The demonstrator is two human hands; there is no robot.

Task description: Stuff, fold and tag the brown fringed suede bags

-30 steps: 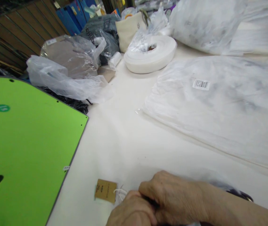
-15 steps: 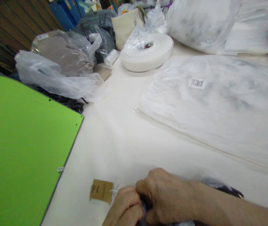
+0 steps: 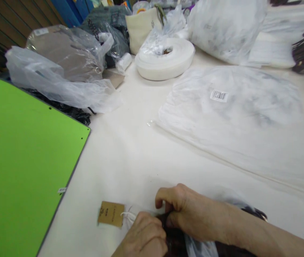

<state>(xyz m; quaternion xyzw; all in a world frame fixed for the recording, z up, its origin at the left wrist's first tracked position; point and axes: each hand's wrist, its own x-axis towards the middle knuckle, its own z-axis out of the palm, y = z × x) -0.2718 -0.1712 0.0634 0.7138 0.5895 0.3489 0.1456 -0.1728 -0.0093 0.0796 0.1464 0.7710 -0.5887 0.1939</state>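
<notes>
At the bottom of the head view my left hand (image 3: 146, 235) is closed, its fingers curled on the edge of a dark brown item (image 3: 175, 241). Beside it my right hand (image 3: 186, 210) pinches the same item, the index finger bent and raised above the thumb. A brown card tag (image 3: 111, 213) on a white string (image 3: 129, 215) lies flat to the left of my left hand. Clear plastic (image 3: 201, 247) shows under my right wrist. Past the forearm, a dark part with a shiny metal bit (image 3: 260, 214) sticks out. My hands and forearm hide most of the item.
A green board (image 3: 29, 160) takes up the left side. On the right lies a flat plastic-wrapped package (image 3: 237, 125) with a barcode label. Further back are a white tape roll (image 3: 165, 66), a cream pouch (image 3: 142, 30), a wrapped taupe item (image 3: 66, 53) and bulky plastic bags (image 3: 226, 28).
My right hand has loosened and shifted slightly away from my left, its index finger lifting. More of the dark brown item now shows between them. The view has shifted a little.
</notes>
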